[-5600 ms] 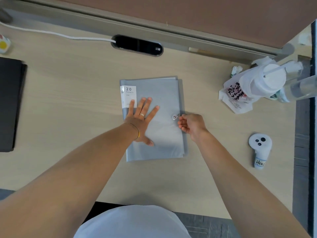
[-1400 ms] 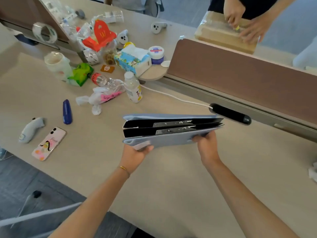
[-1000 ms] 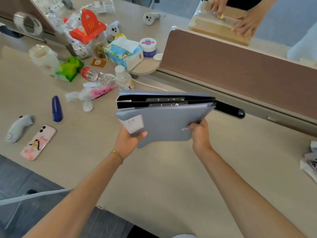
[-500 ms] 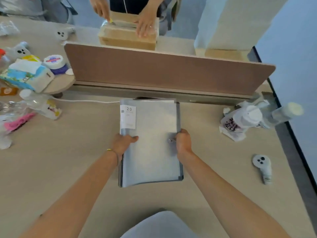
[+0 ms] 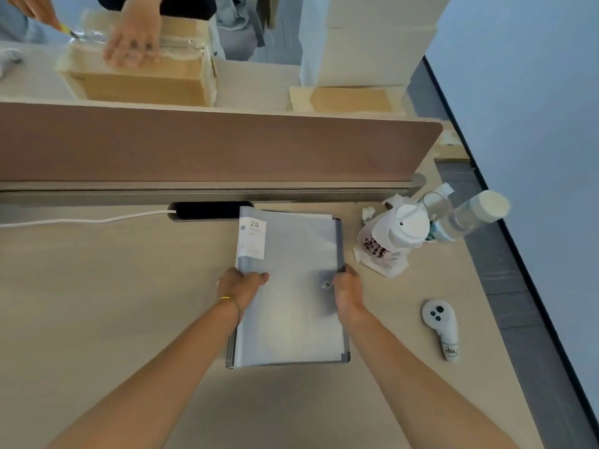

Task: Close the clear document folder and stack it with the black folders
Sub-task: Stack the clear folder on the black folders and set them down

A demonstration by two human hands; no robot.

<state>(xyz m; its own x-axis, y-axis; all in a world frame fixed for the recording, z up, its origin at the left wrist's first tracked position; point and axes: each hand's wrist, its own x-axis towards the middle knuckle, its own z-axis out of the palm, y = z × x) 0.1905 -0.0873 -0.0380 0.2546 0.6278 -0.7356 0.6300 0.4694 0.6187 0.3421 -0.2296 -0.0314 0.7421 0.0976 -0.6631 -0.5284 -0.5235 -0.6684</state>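
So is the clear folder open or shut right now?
Shut: the clear folder lies flat, its cover down over the pages and the snap button at the right edge.

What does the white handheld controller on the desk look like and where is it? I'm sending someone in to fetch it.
Start at the brown divider panel across the back of the desk, then follow the desk's right edge toward the near side. Past the white-lidded cup and right of the clear folder, the controller lies alone. It is white, with dark buttons on its round head and a handwritten label on its handle.
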